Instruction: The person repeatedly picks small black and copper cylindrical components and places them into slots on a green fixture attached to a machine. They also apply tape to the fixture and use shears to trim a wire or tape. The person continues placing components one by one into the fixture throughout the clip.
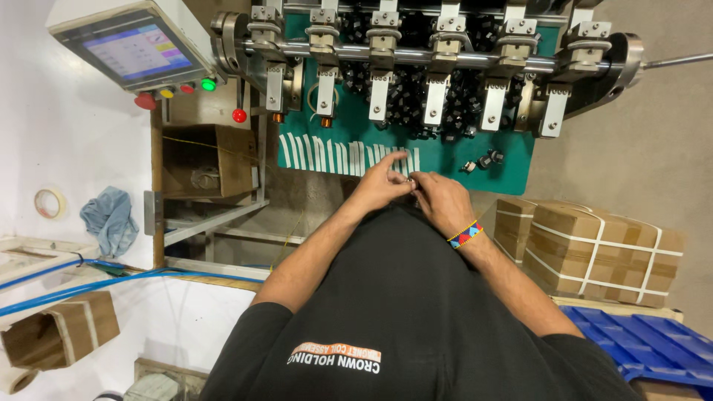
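Hands, two, bare, met at the middle just in front of the person's chest. Left hand (pixel 380 180) – fingers drawn narrow, tips pinched toward the other hand. Right hand (pixel 440 199) – fingers curled in, likewise pinched; a beaded wristband (pixel 465 235) in blue, red and yellow sits on its wrist. Between the fingertips of both, one small metallic part (pixel 408 179), too small to tell its kind; which hand bears it cannot be told.

Beyond the hands: green mat (pixel 438 160), with a row of white strips (pixel 334 154) lying side by side just past the left hand. A few small dark parts (pixel 486 159) lie loose on the mat past the right hand. Further out, a heap of like black parts (pixel 405 104) under a row of six metal fixtures (pixel 434 70) on a steel bar.

Off to the left hand's side: touchscreen panel (pixel 134 50) with coloured buttons beneath, open cardboard box (pixel 208 160), blue cloth (pixel 110 217), roll of tape (pixel 50 203), blue hoses (pixel 89 281).

Off to the right hand's side: strapped cardboard cartons (pixel 594 249) – near them, a blue plastic tray (pixel 646 349).
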Tool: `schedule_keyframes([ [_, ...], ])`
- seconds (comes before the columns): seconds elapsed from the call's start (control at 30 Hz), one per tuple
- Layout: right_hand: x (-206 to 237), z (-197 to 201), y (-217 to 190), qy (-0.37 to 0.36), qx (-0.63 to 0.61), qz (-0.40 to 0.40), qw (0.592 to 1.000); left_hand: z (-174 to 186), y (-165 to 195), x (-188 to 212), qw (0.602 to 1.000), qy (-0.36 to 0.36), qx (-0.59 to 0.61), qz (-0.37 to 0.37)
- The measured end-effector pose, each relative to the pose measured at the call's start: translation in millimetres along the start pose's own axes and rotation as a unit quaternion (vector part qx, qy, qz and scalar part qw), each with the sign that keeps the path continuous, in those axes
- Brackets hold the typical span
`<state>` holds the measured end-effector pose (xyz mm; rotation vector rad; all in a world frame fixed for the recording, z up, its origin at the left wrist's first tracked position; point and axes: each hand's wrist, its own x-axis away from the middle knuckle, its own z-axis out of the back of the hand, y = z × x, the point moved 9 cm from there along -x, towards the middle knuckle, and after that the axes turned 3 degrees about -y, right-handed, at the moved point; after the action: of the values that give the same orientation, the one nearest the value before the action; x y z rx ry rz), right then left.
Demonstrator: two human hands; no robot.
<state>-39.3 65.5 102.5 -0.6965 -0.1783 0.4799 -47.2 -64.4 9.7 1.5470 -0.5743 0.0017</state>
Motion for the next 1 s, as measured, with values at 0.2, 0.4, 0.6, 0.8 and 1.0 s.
schedule_keyframes([
  [0.2, 13.4, -69.3, 124.9, -0.118, 0.138, -0.157, 0.971, 30.8, 9.0, 13.6, 0.947, 0.124, -0.293, -0.044],
  [0.4, 23.5, -51.6, 195.0, -0.032, 0.167, -0.240, 0.956, 142.8, 81.2, 48.1, 0.896, 0.380, -0.190, -0.129],
  [0.6, 6.6, -42.3, 159.0, 0.047, 0.105, -0.198, 0.973, 175.5, 107.0, 26.6, 0.898, 0.361, -0.207, -0.140],
  [0.8, -44.3, -75.0, 57.2, -0.078, -0.022, -0.098, 0.992, 125.7, 69.4, 16.4, 0.901, 0.262, -0.299, -0.174],
  [1.0, -115.7, -91.1, -27.7, 0.017, -0.175, 0.037, 0.984, 143.4, 14.5, 27.2, 0.895, 0.216, -0.368, -0.131],
])
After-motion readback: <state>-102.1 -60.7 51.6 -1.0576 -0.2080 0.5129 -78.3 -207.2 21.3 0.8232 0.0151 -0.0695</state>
